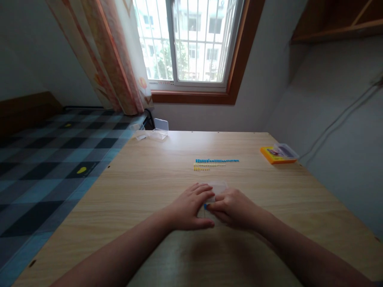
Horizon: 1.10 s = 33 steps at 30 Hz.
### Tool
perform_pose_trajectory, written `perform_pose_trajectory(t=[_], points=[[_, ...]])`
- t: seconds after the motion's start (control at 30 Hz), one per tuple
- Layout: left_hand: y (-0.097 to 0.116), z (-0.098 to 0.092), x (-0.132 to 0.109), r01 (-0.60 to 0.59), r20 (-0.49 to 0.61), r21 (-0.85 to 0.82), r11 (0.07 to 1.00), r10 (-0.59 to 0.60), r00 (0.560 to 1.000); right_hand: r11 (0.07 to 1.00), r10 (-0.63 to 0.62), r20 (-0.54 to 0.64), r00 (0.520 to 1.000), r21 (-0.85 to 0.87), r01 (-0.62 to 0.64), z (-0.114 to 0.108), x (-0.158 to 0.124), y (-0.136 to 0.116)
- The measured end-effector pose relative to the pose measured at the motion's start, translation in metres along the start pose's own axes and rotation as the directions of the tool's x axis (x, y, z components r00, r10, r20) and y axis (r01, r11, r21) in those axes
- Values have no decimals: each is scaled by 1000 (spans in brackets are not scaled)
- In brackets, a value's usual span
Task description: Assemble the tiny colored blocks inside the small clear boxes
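Observation:
A small clear plastic box (pixel 219 185) with its lid raised lies on the table in front of me. My left hand (pixel 193 205) curls round its left side, fingers on the far part and thumb along the near edge. With fingertips pinched at the box's middle, my right hand (pixel 231 205) has hold of a small blue piece (pixel 206 206); its exact kind is too small to make out. Beyond the hands, several tiny pieces lie in rows: a long blue row (pixel 217 160), a pale row (pixel 209 164) and a short yellow row (pixel 201 169).
An orange and yellow case (pixel 277 155) with a clear lid rests at the table's right edge. Another clear box (pixel 160 130) stands open at the far left corner of the wooden table (pixel 134 191). A bed (pixel 50 159) with a checked cover adjoins the left side.

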<state>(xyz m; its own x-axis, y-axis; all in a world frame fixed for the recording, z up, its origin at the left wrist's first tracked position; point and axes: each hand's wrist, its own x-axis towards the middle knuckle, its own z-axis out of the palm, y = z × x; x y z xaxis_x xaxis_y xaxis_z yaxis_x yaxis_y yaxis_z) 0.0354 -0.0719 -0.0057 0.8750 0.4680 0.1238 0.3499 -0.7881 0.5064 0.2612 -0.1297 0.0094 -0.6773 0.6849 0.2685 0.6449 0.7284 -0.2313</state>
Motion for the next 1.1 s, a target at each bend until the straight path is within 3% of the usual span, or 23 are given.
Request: perform_pose_trajectory(t=[0.33, 0.77, 1.1], points=[[-1, 0, 0, -25, -10, -10, 1000, 25, 1000, 999, 27, -65, 998, 27, -25, 9, -1, 2], [0, -3, 2, -33, 9, -8, 999, 33, 999, 996, 24, -95, 995, 84, -16, 5, 0, 1], [6, -9, -2, -100, -52, 133, 986, 108, 993, 998, 44, -33, 998, -41, -46, 13, -2, 0]])
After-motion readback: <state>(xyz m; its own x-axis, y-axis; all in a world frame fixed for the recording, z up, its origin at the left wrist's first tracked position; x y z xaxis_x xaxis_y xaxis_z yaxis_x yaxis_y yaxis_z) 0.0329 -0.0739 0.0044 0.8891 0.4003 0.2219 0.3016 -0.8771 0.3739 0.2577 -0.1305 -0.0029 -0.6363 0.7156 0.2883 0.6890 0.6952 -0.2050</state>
